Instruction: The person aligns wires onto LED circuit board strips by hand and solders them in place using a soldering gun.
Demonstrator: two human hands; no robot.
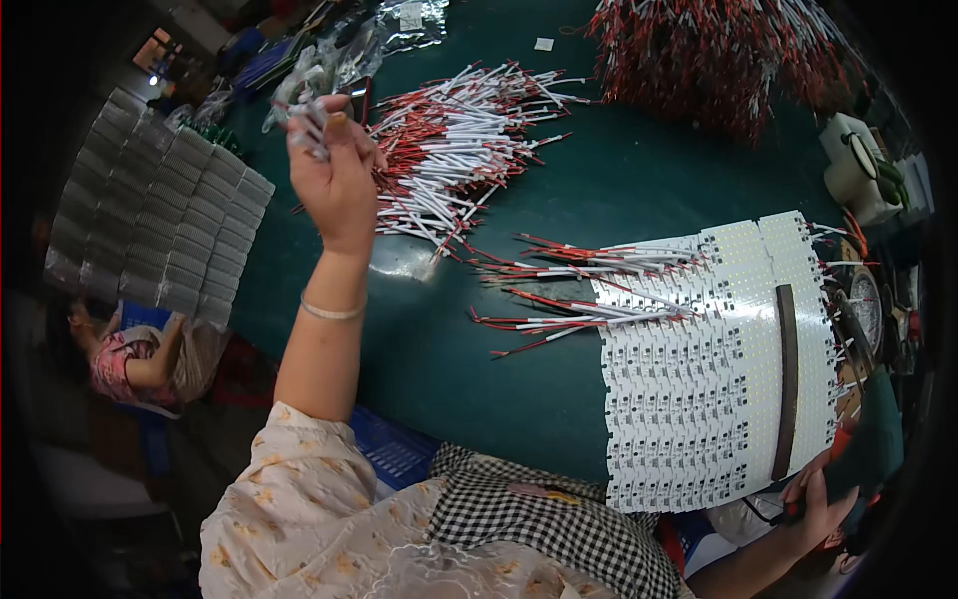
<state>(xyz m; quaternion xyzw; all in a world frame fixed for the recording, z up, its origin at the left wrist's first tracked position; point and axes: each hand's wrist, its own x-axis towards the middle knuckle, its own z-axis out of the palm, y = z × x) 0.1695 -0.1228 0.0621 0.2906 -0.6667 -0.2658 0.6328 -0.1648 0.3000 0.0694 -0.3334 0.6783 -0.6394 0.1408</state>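
My left hand (pixel 337 185) is raised at the far left of the table. Its fingers are closed around a few white-sleeved wires (pixel 311 130), partly blurred. Just to the right lies a loose pile of red and white wires (pixel 454 140). At the lower right, by the near corner of a white circuit board panel (pixel 674 399), my right hand (pixel 820 511) is curled around a dark handle (pixel 791 512); what tool it belongs to is not clear. Several red and white wires (pixel 599 317) lie across the panel's far-left part, their ends reaching over the table.
A dark strip (pixel 786 379) lies on the panel. A large heap of red and white wires (pixel 723 60) stands at the far right, near a whitish-green holder (pixel 860 170). Stacked grey panels (pixel 150 205) stand at left, with another person (pixel 140 354) seated beyond. Clear plastic bags (pixel 344 60) lie far left.
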